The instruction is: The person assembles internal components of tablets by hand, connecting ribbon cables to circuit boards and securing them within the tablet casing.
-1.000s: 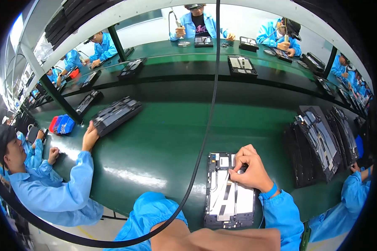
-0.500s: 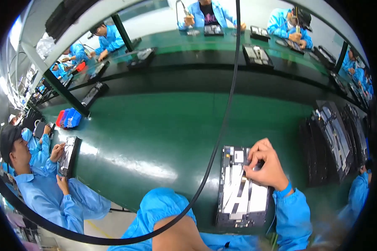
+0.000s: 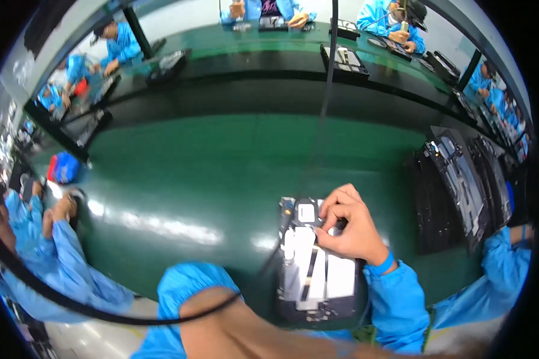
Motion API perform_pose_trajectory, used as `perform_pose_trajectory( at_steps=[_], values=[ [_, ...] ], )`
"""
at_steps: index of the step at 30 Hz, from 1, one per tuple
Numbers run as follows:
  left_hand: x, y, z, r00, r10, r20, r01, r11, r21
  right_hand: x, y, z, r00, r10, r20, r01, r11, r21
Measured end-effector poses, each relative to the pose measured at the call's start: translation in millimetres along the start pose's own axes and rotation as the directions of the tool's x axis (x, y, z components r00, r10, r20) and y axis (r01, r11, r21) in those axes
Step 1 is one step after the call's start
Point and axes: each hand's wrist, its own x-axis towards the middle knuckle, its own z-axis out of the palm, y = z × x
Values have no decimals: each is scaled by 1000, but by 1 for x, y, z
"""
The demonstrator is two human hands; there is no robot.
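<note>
An opened flat electronic device (image 3: 288, 284), with a dark frame and pale inner panels, lies on the bench in front of me. My right hand (image 3: 352, 224) is over its upper right part, thumb and forefinger closed in a pinch. What they hold, if anything, is too small to make out. A white square patch (image 3: 306, 213) shows on the device just left of the fingertips. My left hand (image 3: 308, 346) is smeared by motion at the lower edge below the device. Its fingers cannot be made out; the bare forearm and pushed-up blue sleeve show to its left.
Upright stacked dark device housings (image 3: 437, 197) stand right of the green bench (image 3: 221, 161). A black cable (image 3: 327, 102) hangs across the view. Blue and red bins (image 3: 66, 167) sit at far left. Co-workers in blue sit on both sides and beyond the raised shelf (image 3: 239, 90).
The whole view has shifted, moving the bench and device leftward and up in the picture. My left forearm now stretches toward the lower middle. My right hand keeps its pinch over the device.
</note>
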Motion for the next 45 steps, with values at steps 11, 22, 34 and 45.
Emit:
perform_pose_trajectory(
  at_steps=[11, 22, 34, 45],
  values=[
    [-13, -35, -183, 852, -338, -400, 495, 269, 826, -3, 8, -8, 999, 33, -13, -33, 999, 2],
    [-109, 70, -208, 911, -246, -331, 132, -587, 799, -1, 1, -1, 999, 49, -15, -48, 998, 26],
    [-120, 68, -207, 856, 69, -512, 414, -684, 600, 3, 3, -1, 999, 47, -4, -47, 999, 1],
    [-118, 59, -185, 739, 113, -664, 565, -642, 518, 5, -6, -4, 998, 60, 31, -57, 994, -95]
  ],
)
